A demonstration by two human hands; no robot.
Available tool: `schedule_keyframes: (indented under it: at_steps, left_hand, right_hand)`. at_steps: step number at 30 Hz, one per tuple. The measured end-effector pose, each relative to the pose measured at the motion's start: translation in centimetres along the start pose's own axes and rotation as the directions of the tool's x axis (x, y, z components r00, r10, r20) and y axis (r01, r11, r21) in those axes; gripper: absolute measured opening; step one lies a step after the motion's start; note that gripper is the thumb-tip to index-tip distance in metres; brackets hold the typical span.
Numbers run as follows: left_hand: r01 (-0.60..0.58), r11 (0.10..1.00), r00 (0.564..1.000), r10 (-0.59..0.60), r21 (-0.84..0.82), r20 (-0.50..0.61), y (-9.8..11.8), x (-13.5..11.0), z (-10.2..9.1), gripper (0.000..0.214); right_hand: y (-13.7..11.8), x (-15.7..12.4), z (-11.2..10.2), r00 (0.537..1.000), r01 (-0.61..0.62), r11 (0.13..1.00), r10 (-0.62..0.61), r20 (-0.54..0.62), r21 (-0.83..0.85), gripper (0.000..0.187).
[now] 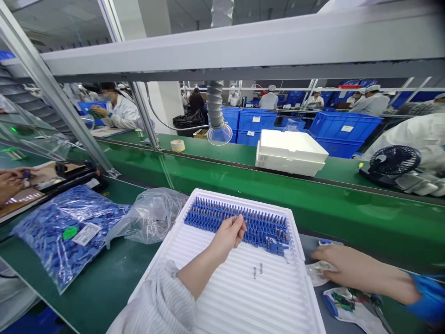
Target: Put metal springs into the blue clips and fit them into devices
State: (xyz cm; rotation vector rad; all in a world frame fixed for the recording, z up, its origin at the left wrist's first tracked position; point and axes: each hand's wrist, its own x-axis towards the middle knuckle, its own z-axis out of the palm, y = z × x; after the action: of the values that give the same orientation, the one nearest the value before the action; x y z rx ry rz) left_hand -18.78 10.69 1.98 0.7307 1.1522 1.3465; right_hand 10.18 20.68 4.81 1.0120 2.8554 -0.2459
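Observation:
My left hand [229, 236] is closed in a pinch above the rows of blue plastic clips [205, 215] in a white ribbed foam tray [222, 297]. A small coil spring [234, 220] shows by its fingers. Many clips stand upright in tight rows with springs on them; one blue clip [276, 248] lies at the near right end. Two loose springs [257, 270] rest on the ribs. Right of the tray, my right hand [342, 262] has its fingers bent around a small clear plastic bag [318, 273]. Its fingertips are partly hidden.
A big bag of blue parts [69, 232] and a crumpled clear bag [149, 215] lie left. White-wrapped parts with green boards [347, 301] are at right. Beyond the green ledge sit white foam boxes [292, 150], a tape roll [177, 145] and a fan [394, 162]. A co-worker's hand [12, 183] shows far left.

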Motion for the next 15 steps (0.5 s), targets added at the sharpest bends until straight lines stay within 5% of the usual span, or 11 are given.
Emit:
schedule_keyframes:
  at_steps: [2, 6, 15]
  left_hand:
    - [0.008, 1.000, 1.000, -0.009, 0.019, 0.029, -0.3, -0.1, 0.3, 0.048]
    - [0.021, 0.998, 0.993, -0.028, 0.068, 0.112, -1.0, -0.6, 1.2, 0.048]
    - [0.018, 0.994, 0.959, -0.046, 0.104, 0.281, -0.8, -1.7, 1.7, 0.048]
  right_hand:
    - [-1.8, 0.4, -1.9, 0.993, 0.071, 0.986, -0.084, 0.079, 0.153, 0.022]
    - [-6.0, 2.2, -4.2, 0.985, 0.163, 0.913, -0.133, -0.106, 0.375, 0.024]
    - [-9.6, 6.0, -1.5, 0.889, 0.438, 0.786, -0.306, -0.341, 0.437, 0.013]
